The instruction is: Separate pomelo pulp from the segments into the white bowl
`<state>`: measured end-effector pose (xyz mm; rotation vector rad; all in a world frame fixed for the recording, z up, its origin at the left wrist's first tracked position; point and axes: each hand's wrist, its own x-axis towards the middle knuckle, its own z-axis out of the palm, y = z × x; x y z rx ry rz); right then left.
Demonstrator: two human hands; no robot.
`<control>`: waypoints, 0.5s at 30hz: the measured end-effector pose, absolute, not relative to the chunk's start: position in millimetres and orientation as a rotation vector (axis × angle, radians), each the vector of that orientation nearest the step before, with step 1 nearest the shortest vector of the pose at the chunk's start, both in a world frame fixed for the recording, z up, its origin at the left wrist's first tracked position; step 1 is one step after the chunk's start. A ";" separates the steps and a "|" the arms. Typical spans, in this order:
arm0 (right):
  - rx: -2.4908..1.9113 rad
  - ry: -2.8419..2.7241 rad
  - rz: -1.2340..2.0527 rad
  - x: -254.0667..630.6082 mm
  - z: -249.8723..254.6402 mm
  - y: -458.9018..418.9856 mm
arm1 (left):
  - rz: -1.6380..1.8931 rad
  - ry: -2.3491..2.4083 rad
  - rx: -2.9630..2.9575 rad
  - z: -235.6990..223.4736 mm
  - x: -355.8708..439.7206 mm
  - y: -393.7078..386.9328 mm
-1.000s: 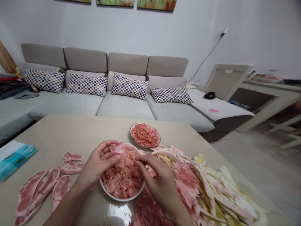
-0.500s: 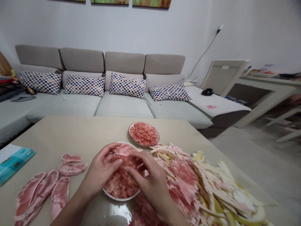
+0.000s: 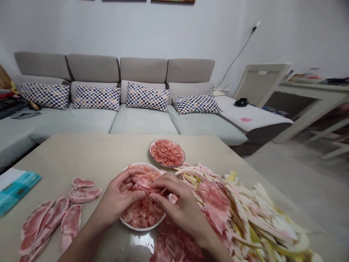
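Observation:
Both hands meet over a white bowl (image 3: 142, 227) heaped with pink pomelo flesh, near the table's front edge. My left hand (image 3: 120, 198) and my right hand (image 3: 178, 207) together pinch one pink pomelo segment (image 3: 145, 184) above the bowl, fingers curled round it. Behind the bowl stands a small plate (image 3: 167, 153) filled with more pink flesh. Several unpeeled pink segments (image 3: 51, 218) lie on the table to the left of my left arm.
A big heap of pink and yellow-white peel (image 3: 240, 214) covers the table's right side. A blue-and-white packet (image 3: 13, 185) lies at the left edge. Behind the beige table (image 3: 89, 153) stands a grey sofa (image 3: 131, 120) with checked cushions.
My right hand has moved left from the bowl's right rim to meet my left hand, and both now pinch the segment over the bowl. The view has shifted slightly.

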<state>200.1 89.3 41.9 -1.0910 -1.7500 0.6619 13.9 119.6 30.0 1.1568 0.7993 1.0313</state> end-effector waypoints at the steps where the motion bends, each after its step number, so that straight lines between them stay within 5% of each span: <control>1: -1.084 -1.763 0.674 201.6 42.8 89.6 | 1.023 0.788 1.157 29.7 13.9 120.0; 15: -1.163 -1.844 0.517 195.8 35.1 84.9 | 1.048 0.852 1.196 32.3 11.6 117.6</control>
